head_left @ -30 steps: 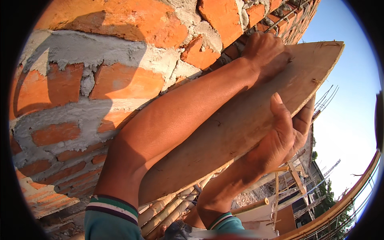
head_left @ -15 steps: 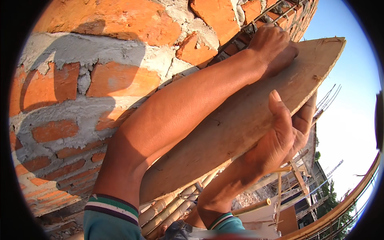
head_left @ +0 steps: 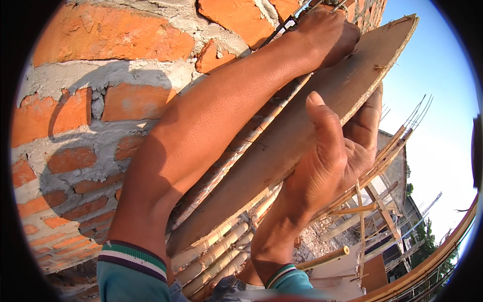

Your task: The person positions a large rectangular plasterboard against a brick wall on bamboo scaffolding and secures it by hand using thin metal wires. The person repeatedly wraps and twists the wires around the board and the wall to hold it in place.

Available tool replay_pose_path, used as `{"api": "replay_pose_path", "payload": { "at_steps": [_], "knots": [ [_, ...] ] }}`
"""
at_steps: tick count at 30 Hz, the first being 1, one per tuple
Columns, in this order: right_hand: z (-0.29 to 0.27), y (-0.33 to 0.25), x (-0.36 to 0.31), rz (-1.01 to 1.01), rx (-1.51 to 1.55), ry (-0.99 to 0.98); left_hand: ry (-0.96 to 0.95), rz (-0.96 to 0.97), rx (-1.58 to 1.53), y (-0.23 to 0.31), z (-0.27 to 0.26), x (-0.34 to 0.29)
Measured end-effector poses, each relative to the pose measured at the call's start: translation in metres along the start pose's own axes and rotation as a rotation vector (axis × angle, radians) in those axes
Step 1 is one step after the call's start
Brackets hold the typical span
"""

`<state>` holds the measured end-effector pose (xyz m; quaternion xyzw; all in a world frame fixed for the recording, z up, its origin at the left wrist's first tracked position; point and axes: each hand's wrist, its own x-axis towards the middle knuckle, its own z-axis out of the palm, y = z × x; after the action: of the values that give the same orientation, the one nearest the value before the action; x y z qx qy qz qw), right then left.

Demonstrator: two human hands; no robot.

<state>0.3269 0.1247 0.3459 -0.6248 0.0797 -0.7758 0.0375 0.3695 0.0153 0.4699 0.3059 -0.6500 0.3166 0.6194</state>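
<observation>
A long brown wooden board [head_left: 282, 141] slants from the lower middle up to the upper right, beside a brick wall. My right hand [head_left: 339, 143] supports its outer edge, thumb raised on the near face and fingers behind it. My left arm reaches across the board's wall side. At the upper end, my left hand [head_left: 329, 40] is closed in a fist at the board's inner edge, beside thin steel bars [head_left: 287, 22]. What that fist grips is hidden.
The rough brick wall [head_left: 143, 103] with grey mortar fills the left, my shadow on it. Bamboo poles [head_left: 211, 259] lie below the board. A curved wooden rail [head_left: 427, 256] runs along the lower right, and timber scaffolding [head_left: 377, 211] stands beyond.
The board has come away from the wall, baring a gap with a pale strip along its inner edge. Both hands and the board have shifted left and up in the view.
</observation>
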Motion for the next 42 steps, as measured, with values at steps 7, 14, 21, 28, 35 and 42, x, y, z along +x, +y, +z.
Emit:
{"api": "replay_pose_path", "payload": {
  "at_steps": [7,14,21,28,35,42],
  "knots": [
    [-0.008,0.0,0.004,-0.029,-0.027,-0.045,-0.1,0.038,-0.519,-0.018,-0.022,0.001],
    [-0.011,0.004,0.001,-0.059,-0.068,-0.079,-0.084,0.082,-0.212,-0.008,-0.032,0.0],
    [-0.01,0.007,0.0,-0.127,-0.062,-0.095,-0.243,0.0,-0.44,-0.008,-0.04,0.004],
    [-0.013,0.009,0.0,-0.13,-0.09,-0.127,-0.129,0.16,-0.666,-0.016,-0.033,0.002],
    [-0.007,0.018,0.002,-0.219,-0.007,-0.123,-0.176,-0.061,-0.817,-0.023,-0.052,-0.001],
    [-0.005,0.019,0.002,-0.337,-0.168,-0.095,-0.147,-0.637,-0.798,0.032,-0.117,-0.005]
  ]
}}
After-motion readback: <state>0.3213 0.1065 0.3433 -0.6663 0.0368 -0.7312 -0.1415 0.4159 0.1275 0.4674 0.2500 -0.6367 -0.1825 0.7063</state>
